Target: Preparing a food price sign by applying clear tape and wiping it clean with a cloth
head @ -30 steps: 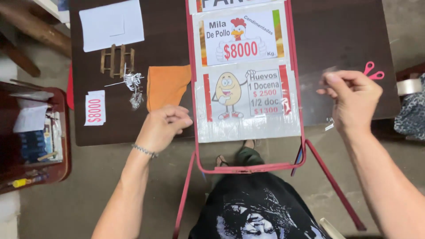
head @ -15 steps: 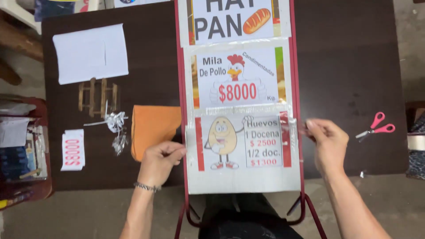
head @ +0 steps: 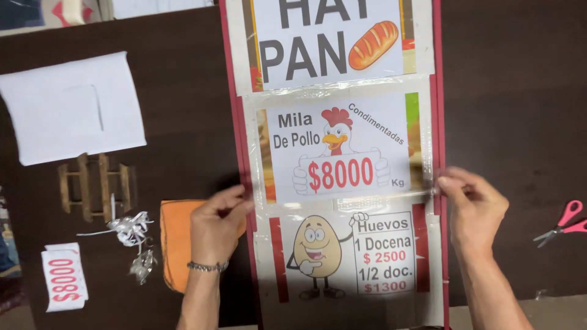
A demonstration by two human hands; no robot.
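Observation:
A red-framed signboard lies on a dark brown table, covered with printed sheets showing a bread loaf, a cartoon chicken and a cartoon egg. My left hand pinches at the board's left edge and my right hand pinches at its right edge. A thin strip of clear tape stretches between them, across the seam between the chicken sheet and the egg sheet.
An orange cloth lies left of the board, partly under my left hand. Further left are a silver ribbon, a small wooden rack, a white paper sheet and a small price slip. Pink scissors lie at the right.
Both hands have come in from wider apart to the board's two edges at the seam between the chicken and egg sheets. The view has shifted up the board and closer.

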